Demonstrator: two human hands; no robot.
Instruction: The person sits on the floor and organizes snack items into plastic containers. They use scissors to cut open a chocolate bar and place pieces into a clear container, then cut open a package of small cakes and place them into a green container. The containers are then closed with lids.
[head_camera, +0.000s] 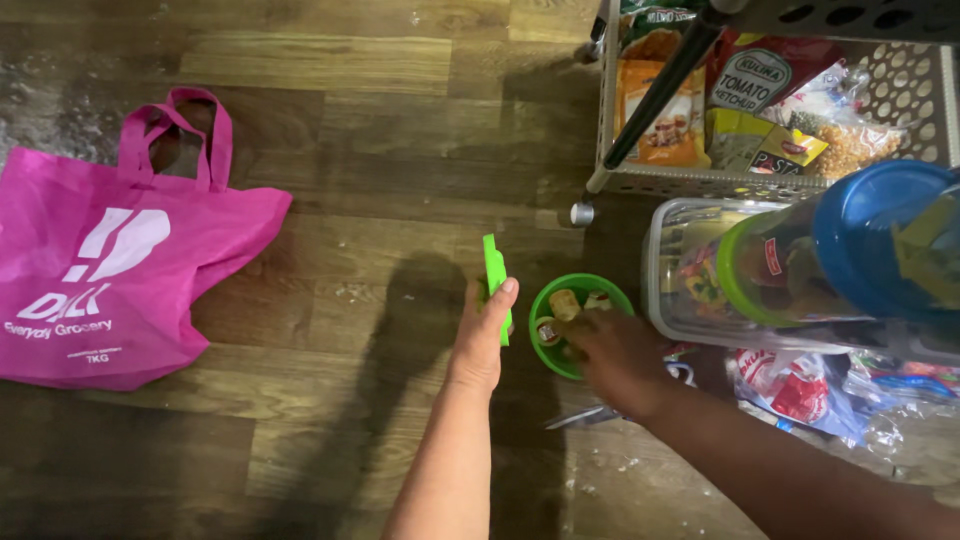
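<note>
The round green plastic container (580, 322) stands open on the dark wood-plank floor (350, 180), just beside the clear plastic storage box (668, 262) on one side. The left hand (482, 335) is curled closed around the flat green plastic lid (495, 280), holding it upright on edge just to the other side of the container. The right hand (615, 355) reaches over the container's rim, fingers bent down among the small wrapped items (565, 305) inside; whether it grips one cannot be told.

The container looks light and rests loose on the floor, so a pull against its rim could tip it and scatter the items. The lid, pinched on edge, could slip from the fingers. The pink fabric tote bag (110, 270) lies well apart from the container.
</note>
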